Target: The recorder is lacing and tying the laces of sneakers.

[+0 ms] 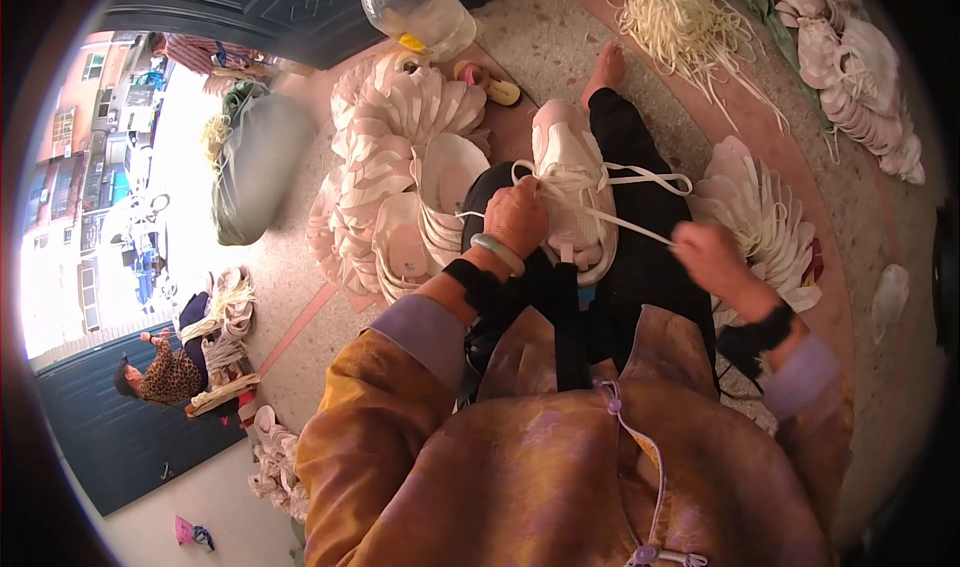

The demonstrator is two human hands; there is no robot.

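A white and pale pink sneaker [563, 135] rests on my lap over the dark trousers, its toe pointing away from me. A cream shoelace [622, 222] runs through its eyelets, with a loop standing out to the right. At the shoe's left side my left hand [516, 217] is closed, pinching the lace close to the eyelets. My right hand [708, 255], slightly blurred, is off to the right of the shoe. Its fingers are closed on the lace, which is stretched taut from the shoe; the fingertips are not sharp.
Stacked pale shoe uppers [400, 117] lie on the floor at my left; more uppers [755, 217] sit at my right. A heap of cream laces [680, 22] lies far right. A clear plastic jug [420, 12] stands by the dark door. Another person [170, 375] sits far left.
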